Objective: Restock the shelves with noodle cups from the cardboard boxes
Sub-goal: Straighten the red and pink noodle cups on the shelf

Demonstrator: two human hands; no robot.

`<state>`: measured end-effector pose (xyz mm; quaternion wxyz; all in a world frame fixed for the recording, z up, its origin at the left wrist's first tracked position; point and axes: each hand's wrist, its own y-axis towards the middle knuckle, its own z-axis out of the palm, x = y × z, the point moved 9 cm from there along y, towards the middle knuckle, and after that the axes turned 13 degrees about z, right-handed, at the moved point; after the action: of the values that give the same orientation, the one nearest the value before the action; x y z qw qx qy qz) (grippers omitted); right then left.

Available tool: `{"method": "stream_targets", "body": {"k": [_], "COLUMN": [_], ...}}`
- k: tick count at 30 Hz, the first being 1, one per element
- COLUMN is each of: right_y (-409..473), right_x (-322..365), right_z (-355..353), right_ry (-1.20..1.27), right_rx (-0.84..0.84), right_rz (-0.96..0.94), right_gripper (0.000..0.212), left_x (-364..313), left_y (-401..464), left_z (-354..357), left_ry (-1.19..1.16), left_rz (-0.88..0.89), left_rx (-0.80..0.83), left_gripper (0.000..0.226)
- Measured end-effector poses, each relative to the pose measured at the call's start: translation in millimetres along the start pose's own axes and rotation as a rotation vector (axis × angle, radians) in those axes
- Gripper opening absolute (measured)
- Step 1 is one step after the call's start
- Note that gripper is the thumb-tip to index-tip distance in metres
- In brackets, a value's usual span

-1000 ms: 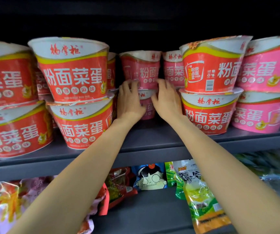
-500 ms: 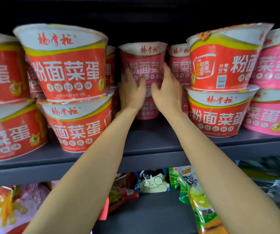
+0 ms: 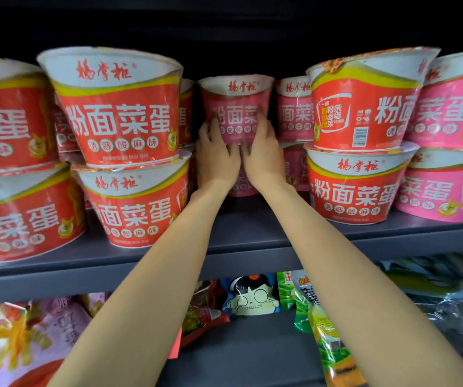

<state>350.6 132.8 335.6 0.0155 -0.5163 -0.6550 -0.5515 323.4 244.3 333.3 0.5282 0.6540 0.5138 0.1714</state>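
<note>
Left hand (image 3: pixel 217 160), right hand (image 3: pixel 263 157) — both touching pink noodle cup (image 3: pixel 235 96).

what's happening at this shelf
A person is restocking a grey shelf with noodle cups. Both arms reach into the gap between the red cup stacks. The left hand and right hand lie side by side against the front of the upper pink noodle cup, which sits on a lower pink cup at the back. Snack packets fill the shelf below.
</note>
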Motion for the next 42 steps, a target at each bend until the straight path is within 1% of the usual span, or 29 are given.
{"method": "stream_targets", "body": {"k": [3,6,9,12,14,16,17,18,20,21,22,23,25,27,29,31,34,38,40,42], "right_y": [-0.2,0.5,0.7,-16.2,-41.8,-73.3,-89.8,-103.9,-122.7,-125.7,-124.4,-118.4,-100.5,-87.7,-83.1,-82.7,-85.8,-93.2,-96.4,-96.0], "right_x": [1.3,-1.0,-1.8,8.5,12.2,11.0,7.1,-0.3,-18.1,-28.8,-38.8,-48.9,-69.0,-81.8,-86.4,-85.4,-81.5,-73.3,-69.0,-66.6], "right_z": [5.5,9.8,8.4,-18.3,-51.7,-97.6,-123.4,-147.9,-187.9,-200.6,-208.6,-210.8,-200.1,-187.8,-183.7,-182.9,-182.2,-179.7,-181.2,-183.3], "right_ry": [-0.096,-0.140,-0.156,-0.153,-0.148,-0.083,-0.046,-0.023,-0.013,-0.010,-0.001,0.014,0.097,0.239,0.275,0.239,0.176,0.130,0.174,0.223], "right_rx": [0.008,0.035,0.104,0.127,0.107,0.011,-0.075,-0.176,-0.378,-0.446,-0.478,-0.463,-0.298,-0.130,-0.064,-0.044,-0.028,0.003,0.014,0.016], "right_rz": [-0.023,-0.036,-0.023,-0.065,-0.114,-0.177,-0.203,-0.212,-0.168,-0.117,-0.054,0.016,0.151,0.255,0.307,0.310,0.297,0.243,0.216,0.235], "right_gripper": [0.066,0.065,0.063,0.056,0.051,0.043,0.038,0.034,0.029,0.028,0.031,0.037,0.050,0.057,0.061,0.060,0.064,0.064,0.061,0.063], "left_x": [4.8,8.8,6.1,-9.1,-24.5,-49.3,-62.6,-76.2,-103.4,-114.6,-122.8,-126.9,-127.0,-125.4,-124.5,-127.2,-132.2,-124.2,-113.8,-102.2], "left_y": [-0.9,-0.7,-1.0,-4.9,-8.8,-13.3,-16.5,-20.9,-32.9,-39.1,-45.0,-50.0,-58.9,-65.6,-68.5,-70.2,-71.5,-76.0,-77.9,-78.4], "left_z": [5.7,8.9,8.6,8.1,0.7,-16.8,-25.1,-30.8,-29.8,-24.7,-15.1,-1.6,24.9,38.3,43.5,43.8,39.1,14.4,-1.3,-15.2], "left_ry": [-0.004,-0.031,-0.051,-0.021,-0.014,-0.010,-0.036,-0.118,-0.409,-0.542,-0.634,-0.691,-0.778,-0.887,-0.953,-0.963,-0.889,-0.845,-0.778,-0.656], "left_rz": [-0.031,-0.038,-0.058,-0.052,0.001,0.117,0.169,0.208,0.229,0.190,0.122,0.036,-0.165,-0.332,-0.399,-0.384,-0.279,-0.204,-0.142,-0.080], "left_rx": [0.041,0.052,0.041,0.075,0.070,0.003,-0.021,-0.025,0.051,0.119,0.201,0.281,0.386,0.391,0.373,0.391,0.417,0.340,0.315,0.315], "left_gripper": [0.058,0.058,0.055,0.061,0.063,0.058,0.053,0.048,0.044,0.048,0.055,0.061,0.072,0.077,0.079,0.076,0.078,0.072,0.077,0.088]}}
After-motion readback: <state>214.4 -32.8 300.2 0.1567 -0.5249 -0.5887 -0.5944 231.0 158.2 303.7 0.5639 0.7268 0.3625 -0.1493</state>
